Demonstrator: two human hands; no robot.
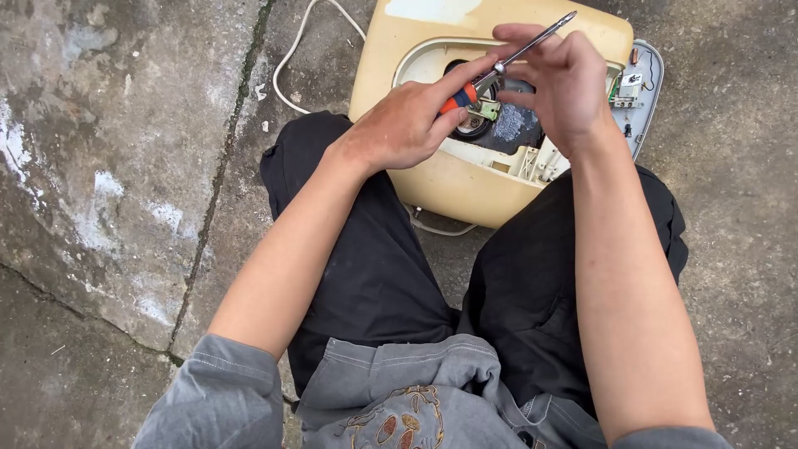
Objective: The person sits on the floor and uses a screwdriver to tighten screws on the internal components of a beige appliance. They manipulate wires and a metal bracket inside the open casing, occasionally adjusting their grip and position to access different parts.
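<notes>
Screwdriver (509,56): handle mostly covered by the left hand (407,125); only an orange and blue patch shows, and the shaft's middle passes behind the fingers (532,37) of the right hand (559,87). Cream appliance housing (453,179): top cut off by the picture's edge, its opening largely screened by both hands (inner parts too small to tell). White cord (287,62): runs out of view at the top edge. Small circuit parts (628,91) on the grey base: too small to identify.
</notes>
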